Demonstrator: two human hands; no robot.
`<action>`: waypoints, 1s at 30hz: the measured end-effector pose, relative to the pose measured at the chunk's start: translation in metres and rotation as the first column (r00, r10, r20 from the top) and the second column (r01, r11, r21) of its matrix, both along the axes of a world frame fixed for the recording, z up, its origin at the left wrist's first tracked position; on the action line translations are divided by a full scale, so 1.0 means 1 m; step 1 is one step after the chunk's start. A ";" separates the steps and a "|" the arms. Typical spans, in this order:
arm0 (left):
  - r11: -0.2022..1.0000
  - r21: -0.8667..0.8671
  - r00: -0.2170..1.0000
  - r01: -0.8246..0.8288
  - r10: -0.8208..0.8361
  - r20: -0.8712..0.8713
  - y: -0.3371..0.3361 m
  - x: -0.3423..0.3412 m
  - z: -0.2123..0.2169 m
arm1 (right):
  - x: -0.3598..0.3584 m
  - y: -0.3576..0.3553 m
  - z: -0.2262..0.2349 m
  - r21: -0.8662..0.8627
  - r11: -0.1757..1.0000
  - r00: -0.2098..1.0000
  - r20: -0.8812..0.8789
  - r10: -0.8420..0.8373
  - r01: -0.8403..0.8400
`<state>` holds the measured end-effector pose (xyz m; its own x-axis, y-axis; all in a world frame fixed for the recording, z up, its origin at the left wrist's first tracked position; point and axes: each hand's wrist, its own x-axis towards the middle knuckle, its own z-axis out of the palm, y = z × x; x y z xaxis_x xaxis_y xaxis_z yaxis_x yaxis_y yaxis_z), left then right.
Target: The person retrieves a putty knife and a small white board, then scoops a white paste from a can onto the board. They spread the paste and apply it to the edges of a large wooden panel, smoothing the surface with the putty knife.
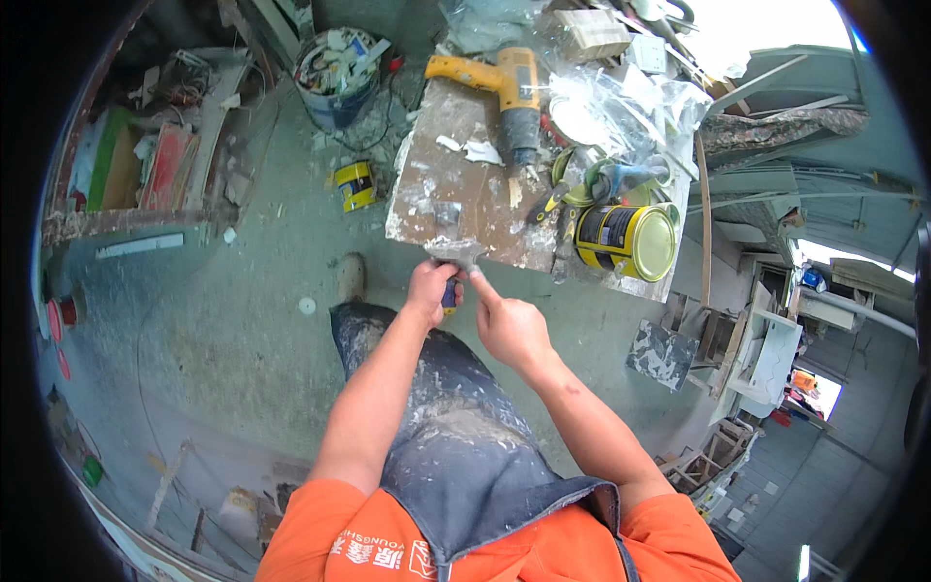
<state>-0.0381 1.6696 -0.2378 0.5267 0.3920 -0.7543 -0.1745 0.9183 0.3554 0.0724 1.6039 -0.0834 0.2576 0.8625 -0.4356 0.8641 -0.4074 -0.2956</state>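
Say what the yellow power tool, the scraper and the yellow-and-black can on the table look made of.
Power tool: probably plastic, smooth moulded yellow casing. Scraper: likely metal blade, thin, dull grey; handle mostly hidden. Can: apparently metal, glossy, with rimmed round end.

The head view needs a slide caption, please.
Left hand holds a scraper beside a cluttered worktable, right hand at the blade.

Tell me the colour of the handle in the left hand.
The handle looks dark blue with a yellow lower end, seen in the head view.
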 end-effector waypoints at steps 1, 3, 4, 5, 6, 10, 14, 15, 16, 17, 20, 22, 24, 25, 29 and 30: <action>1.000 0.001 1.000 0.002 -0.002 0.007 0.002 0.000 -0.002 | 0.000 -0.003 -0.003 0.023 1.000 1.000 0.001 0.014 -0.014; 1.000 -0.006 1.000 0.023 -0.023 0.020 -0.002 -0.002 -0.001 | 0.013 0.034 -0.023 0.119 0.993 0.996 0.090 -0.005 -0.006; 0.999 0.029 0.999 0.039 -0.039 -0.001 0.008 0.002 0.003 | 0.013 0.034 -0.020 0.086 0.996 0.997 0.078 -0.012 0.005; 0.998 0.016 0.998 0.059 -0.059 -0.013 0.008 -0.002 0.005 | 0.013 0.030 -0.015 0.052 0.999 0.998 0.067 -0.019 0.016; 0.997 0.002 0.997 0.079 -0.079 -0.025 0.004 -0.008 0.006 | 0.012 0.022 -0.009 0.018 0.999 0.998 0.056 -0.028 0.027; 0.992 0.012 0.991 0.122 -0.122 -0.051 0.008 -0.008 0.005 | 0.008 -0.003 0.003 -0.028 1.000 1.000 0.007 0.004 -0.004; 0.995 0.035 0.995 0.098 -0.097 -0.023 0.023 -0.001 -0.003 | 0.016 0.051 0.001 0.050 0.998 0.999 0.027 -0.034 0.032; 0.995 0.008 0.994 0.100 -0.100 -0.037 0.015 -0.006 0.003 | 0.013 0.033 -0.001 0.003 0.999 0.999 0.026 -0.038 0.038; 0.996 -0.002 0.995 0.089 -0.089 -0.039 0.011 -0.007 0.004 | 0.011 0.017 0.000 -0.035 0.999 0.999 0.029 -0.025 0.026; 0.997 -0.001 0.996 0.078 -0.078 -0.043 0.015 -0.004 0.002 | 0.012 0.008 -0.001 -0.062 0.998 0.999 0.031 -0.013 0.015; 0.995 0.041 0.995 0.093 -0.092 -0.031 0.021 0.000 -0.007 | 0.018 0.030 -0.014 0.094 0.996 1.000 0.027 -0.001 -0.001; 0.996 0.032 0.996 0.079 -0.078 -0.044 0.028 0.005 -0.008 | 0.019 0.066 0.004 0.057 0.997 0.998 -0.021 -0.056 0.057; 0.997 0.019 0.995 0.074 -0.073 -0.073 0.017 -0.003 -0.006 | 0.015 0.037 -0.004 0.014 0.999 0.999 -0.010 -0.032 0.032; 0.998 0.029 0.996 0.055 -0.053 -0.076 0.020 0.000 -0.003 | 0.016 0.027 -0.001 0.008 1.000 1.000 0.009 -0.003 0.003; 0.992 0.043 0.991 0.115 -0.112 -0.075 0.020 -0.001 -0.001 | 0.024 0.039 -0.015 0.080 0.997 0.999 0.043 -0.003 0.000; 0.988 0.013 0.984 0.152 -0.150 -0.092 0.007 -0.009 -0.001 | 0.027 0.063 -0.012 0.074 0.997 1.000 0.020 0.000 -0.001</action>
